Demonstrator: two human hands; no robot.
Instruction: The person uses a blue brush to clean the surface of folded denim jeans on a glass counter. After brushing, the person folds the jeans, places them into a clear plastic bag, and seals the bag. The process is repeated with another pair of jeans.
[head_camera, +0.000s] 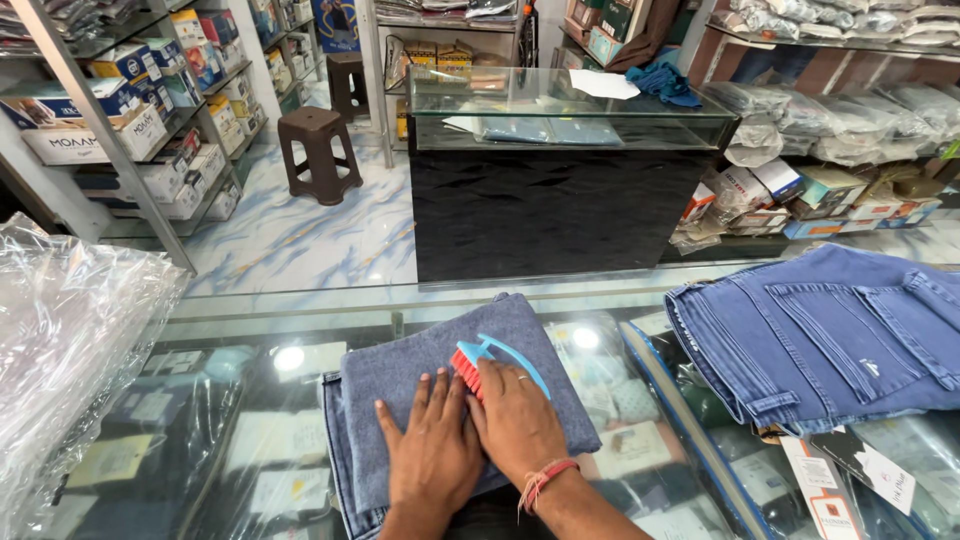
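Both hands low at near edge of glass counter (300, 300), side by side on folded grey-blue jeans (440, 380). Right hand (515, 420) closed around blue handle of clothes brush (485, 362), fingers wrapped over it, ring on one finger, red thread band on wrist. Red bristles of brush pressed down on denim, just ahead of the knuckles. Left hand (432, 450) flat beside the grip, touching it, fingers spread and pressing the cloth, holding nothing.

Folded jeans lying directly under both palms, on the glass top, one corner pointing away from the grip toward the far edge.

Right of the grip, well apart: stack of darker blue jeans (820, 335) with back pockets up, paper tags (850, 480) below it. Left of the grip, well apart: heap of clear plastic wrapping (70, 370).

Beyond the grip, across marble floor: black display counter (560, 190) with glass top, brown plastic stool (318, 150), shelves with boxes (150, 110).
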